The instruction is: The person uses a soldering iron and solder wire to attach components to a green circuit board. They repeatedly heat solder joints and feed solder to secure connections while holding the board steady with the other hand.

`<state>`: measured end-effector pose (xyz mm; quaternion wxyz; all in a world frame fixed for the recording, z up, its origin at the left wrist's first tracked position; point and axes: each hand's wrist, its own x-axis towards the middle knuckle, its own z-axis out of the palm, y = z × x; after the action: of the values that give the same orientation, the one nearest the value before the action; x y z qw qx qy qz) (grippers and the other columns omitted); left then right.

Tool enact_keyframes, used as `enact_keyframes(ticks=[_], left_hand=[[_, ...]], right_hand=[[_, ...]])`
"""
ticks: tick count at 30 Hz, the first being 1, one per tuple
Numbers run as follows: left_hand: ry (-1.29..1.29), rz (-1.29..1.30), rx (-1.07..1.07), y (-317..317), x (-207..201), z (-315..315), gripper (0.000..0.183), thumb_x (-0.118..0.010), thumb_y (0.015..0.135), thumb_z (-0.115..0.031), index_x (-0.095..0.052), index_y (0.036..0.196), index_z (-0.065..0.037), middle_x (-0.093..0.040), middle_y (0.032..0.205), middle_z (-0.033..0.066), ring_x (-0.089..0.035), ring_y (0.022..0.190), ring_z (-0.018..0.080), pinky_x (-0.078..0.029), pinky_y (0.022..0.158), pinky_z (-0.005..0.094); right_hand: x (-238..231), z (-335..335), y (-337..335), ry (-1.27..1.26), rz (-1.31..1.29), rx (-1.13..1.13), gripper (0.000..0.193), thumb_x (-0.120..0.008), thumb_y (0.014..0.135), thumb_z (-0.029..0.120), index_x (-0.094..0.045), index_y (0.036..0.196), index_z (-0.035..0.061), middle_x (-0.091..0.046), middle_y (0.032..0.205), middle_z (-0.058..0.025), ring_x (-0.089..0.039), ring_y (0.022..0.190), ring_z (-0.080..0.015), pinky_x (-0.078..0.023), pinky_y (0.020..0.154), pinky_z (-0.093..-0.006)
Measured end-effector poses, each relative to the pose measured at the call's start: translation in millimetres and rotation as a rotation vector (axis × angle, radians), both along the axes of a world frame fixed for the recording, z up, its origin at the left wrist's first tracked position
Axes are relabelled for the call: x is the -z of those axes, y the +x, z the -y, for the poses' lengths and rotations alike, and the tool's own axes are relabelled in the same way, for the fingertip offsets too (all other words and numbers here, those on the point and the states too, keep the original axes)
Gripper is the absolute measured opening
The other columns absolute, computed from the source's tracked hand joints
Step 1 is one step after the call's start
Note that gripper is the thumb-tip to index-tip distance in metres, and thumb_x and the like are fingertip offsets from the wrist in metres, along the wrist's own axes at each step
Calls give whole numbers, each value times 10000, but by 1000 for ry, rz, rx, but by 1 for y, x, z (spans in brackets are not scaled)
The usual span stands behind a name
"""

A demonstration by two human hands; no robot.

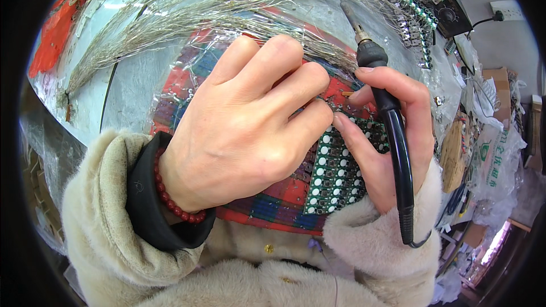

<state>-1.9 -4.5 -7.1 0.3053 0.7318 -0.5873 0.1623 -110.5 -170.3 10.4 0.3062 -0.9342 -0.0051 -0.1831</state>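
Observation:
My right hand (376,171) grips a black soldering iron (396,142) between its fingers and palm. The iron's metal tip points up and away from me, over the wires. Close beside it, my left hand (244,125) is closed with knuckles up, its fingertips hidden underneath; what it pinches cannot be made out. Partly under both hands lies a green circuit board panel (333,179) with rows of round white pads. It rests on a red and blue plaid cloth (261,210). Beyond the hands spreads a long bundle of thin silvery wires (210,23).
More small boards with wires (406,0) are heaped at the far right, next to a black box with a dial (449,14). A power strip (509,10) with a plug lies behind it. Red material (57,31) sits far left; a plastic bag (497,165) hangs at right.

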Motion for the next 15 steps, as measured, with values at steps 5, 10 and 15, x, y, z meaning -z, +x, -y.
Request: enact_keyframes(ticks=[5, 10, 15], left_hand=[[-13, 9, -1, 1, 1, 1, 279, -651, 595, -170, -642, 853, -66, -565, 885, 31, -509, 815, 225, -405, 691, 333], [-13, 8, 0, 1, 1, 1, 281, -651, 596, -165, -643, 857, -60, -566, 884, 34, -509, 815, 227, -409, 691, 335], [-10, 2, -2, 0, 1, 1, 277, -637, 606, -166, -643, 859, -55, -566, 886, 40, -511, 815, 231, -414, 693, 337]], right_hand=[[0, -1, 2, 1, -7, -5, 570, -744, 696, -90, -523, 1200, 58, -574, 990, -60, -581, 891, -131, -469, 831, -270], [1, -1, 2, 1, -1, -13, 577, -747, 689, -91, -524, 1199, 60, -581, 975, -59, -583, 887, -129, -473, 824, -268], [1, -2, 4, 2, -10, -2, 579, -746, 690, -88, -523, 1203, 61, -584, 955, -56, -581, 882, -129, -473, 825, -268]])
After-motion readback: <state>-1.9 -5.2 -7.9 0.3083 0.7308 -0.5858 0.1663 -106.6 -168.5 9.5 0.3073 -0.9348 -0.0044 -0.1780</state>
